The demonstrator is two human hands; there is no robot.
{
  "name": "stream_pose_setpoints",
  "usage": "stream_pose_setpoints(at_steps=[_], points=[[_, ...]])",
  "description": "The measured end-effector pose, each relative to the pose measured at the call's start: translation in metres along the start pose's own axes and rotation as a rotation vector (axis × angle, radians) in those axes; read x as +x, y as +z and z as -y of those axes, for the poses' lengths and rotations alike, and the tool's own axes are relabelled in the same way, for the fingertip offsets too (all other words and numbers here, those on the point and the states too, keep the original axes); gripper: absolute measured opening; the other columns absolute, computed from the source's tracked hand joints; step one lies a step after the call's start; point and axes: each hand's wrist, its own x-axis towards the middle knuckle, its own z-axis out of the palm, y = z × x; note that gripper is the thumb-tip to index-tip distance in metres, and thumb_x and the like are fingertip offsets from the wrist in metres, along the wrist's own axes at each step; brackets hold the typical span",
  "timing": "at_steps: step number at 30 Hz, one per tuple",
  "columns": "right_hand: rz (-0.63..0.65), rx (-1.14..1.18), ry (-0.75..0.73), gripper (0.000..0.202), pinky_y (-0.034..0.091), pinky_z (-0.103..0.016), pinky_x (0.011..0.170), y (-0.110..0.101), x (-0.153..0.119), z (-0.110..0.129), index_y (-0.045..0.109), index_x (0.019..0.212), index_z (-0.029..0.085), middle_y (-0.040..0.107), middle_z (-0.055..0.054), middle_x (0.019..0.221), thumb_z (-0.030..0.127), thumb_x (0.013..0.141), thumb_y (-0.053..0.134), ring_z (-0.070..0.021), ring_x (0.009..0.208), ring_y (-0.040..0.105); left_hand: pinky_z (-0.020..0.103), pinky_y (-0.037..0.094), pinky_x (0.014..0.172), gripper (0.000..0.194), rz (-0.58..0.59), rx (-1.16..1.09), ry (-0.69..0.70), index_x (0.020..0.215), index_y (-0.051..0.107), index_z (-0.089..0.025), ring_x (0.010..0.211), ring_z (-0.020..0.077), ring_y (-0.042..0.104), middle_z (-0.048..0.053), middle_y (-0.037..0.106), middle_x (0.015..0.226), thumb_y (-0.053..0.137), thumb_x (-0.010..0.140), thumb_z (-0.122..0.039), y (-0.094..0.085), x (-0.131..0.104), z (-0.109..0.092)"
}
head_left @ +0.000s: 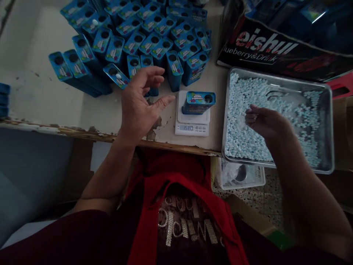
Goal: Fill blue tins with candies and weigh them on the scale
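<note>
A blue tin stands on a small white digital scale near the table's front edge. My left hand hovers left of the scale, fingers curved and thumb apart, holding nothing. My right hand is over the metal tray, which holds many small pale blue and white pieces; its fingertips are pressed together near the pieces, and what they hold, if anything, is too small to tell. Many blue tins with round holes in their tops stand behind my left hand.
At the back right is a black printed box with blue items inside. A white plastic basket sits below the table edge on the right. More blue tins lie at the far left.
</note>
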Motion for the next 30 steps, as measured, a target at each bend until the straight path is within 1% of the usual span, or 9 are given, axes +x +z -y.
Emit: stream_pose_setpoints(at_steps=[3,10,15,17,19,22,26,28,30], points=[[0.006,0.194,0.164,0.021,0.028,-0.033,0.049,0.010,-0.011,0.002,0.072,0.080,0.028,0.061,0.000,0.072,0.021,0.084,0.092,-0.0120,0.056,0.034,0.063,0.060,0.125,0.076,0.048,0.004,-0.030,0.149,0.065,-0.028,0.138,0.0344,0.073,0.009,0.076,0.146,0.093,0.094,-0.072,0.005,0.001,-0.005],[0.311,0.123,-0.042,0.023,0.036,-0.025,0.051,0.076,-0.009,0.060,0.084,0.103,0.020,0.065,0.000,0.073,0.027,0.086,0.098,-0.0086,0.058,0.049,0.065,0.058,0.124,0.090,0.174,0.181,0.137,0.162,0.055,-0.022,0.145,0.0406,0.068,0.016,0.069,0.152,0.084,0.099,-0.078,0.025,0.003,-0.005],[0.346,0.105,-0.122,0.022,0.040,-0.029,0.051,0.102,0.010,0.088,0.075,0.098,0.024,0.067,-0.001,0.078,0.041,0.098,0.090,-0.0126,0.059,0.055,0.057,0.056,0.127,0.061,0.318,0.350,0.115,0.145,0.070,-0.020,0.148,0.0423,0.066,0.016,0.073,0.152,0.097,0.094,-0.036,0.079,0.022,-0.029],[0.356,0.175,-0.106,0.018,0.036,-0.026,0.049,0.111,0.020,0.094,0.075,0.096,0.023,0.069,-0.002,0.083,0.035,0.093,0.089,-0.0107,0.059,0.051,0.052,0.061,0.118,0.044,0.400,0.385,0.114,0.137,0.074,-0.018,0.136,0.0387,0.073,0.016,0.078,0.140,0.091,0.097,-0.025,0.079,0.025,-0.041],[0.353,0.213,-0.106,0.018,0.028,-0.025,0.047,0.125,0.030,0.095,0.078,0.095,0.021,0.064,-0.001,0.078,0.030,0.083,0.089,-0.0090,0.057,0.044,0.050,0.064,0.113,0.040,0.354,0.396,0.121,0.135,0.075,-0.019,0.130,0.0360,0.076,0.013,0.080,0.134,0.089,0.098,-0.022,0.048,0.023,-0.046],[0.296,0.045,-0.237,0.024,0.022,-0.025,0.050,0.154,0.048,0.091,0.085,0.101,0.018,0.050,0.003,0.065,0.033,0.082,0.087,-0.0099,0.054,0.036,0.050,0.065,0.113,0.052,0.116,0.441,0.052,0.132,0.078,-0.024,0.122,0.0330,0.078,0.006,0.082,0.128,0.101,0.085,-0.022,-0.055,0.021,-0.031],[0.181,-0.870,-0.559,0.040,0.042,-0.031,0.063,0.192,0.071,0.097,0.087,0.137,0.022,0.069,-0.005,0.075,0.033,0.105,0.067,-0.0218,0.067,0.063,0.054,0.065,0.117,0.077,-0.243,0.680,-0.188,0.135,0.079,-0.019,0.103,0.0230,0.073,0.001,0.082,0.120,0.113,0.070,-0.044,-0.222,0.053,0.024],[0.167,-1.399,-0.619,0.053,0.053,-0.039,0.075,0.202,0.081,0.108,0.079,0.157,0.027,0.082,-0.014,0.095,0.024,0.107,0.059,-0.0341,0.087,0.077,0.052,0.064,0.118,0.090,-0.353,0.733,-0.321,0.131,0.079,-0.015,0.098,0.0169,0.065,-0.002,0.082,0.116,0.117,0.058,-0.050,-0.288,0.080,0.056],[0.183,-1.587,-0.599,0.058,0.058,-0.050,0.078,0.206,0.094,0.117,0.079,0.159,0.028,0.083,-0.019,0.095,0.021,0.103,0.063,-0.0459,0.092,0.080,0.046,0.061,0.123,0.097,-0.363,0.674,-0.418,0.126,0.075,-0.016,0.095,0.0123,0.059,-0.007,0.081,0.114,0.119,0.048,-0.053,-0.338,0.104,0.090]])
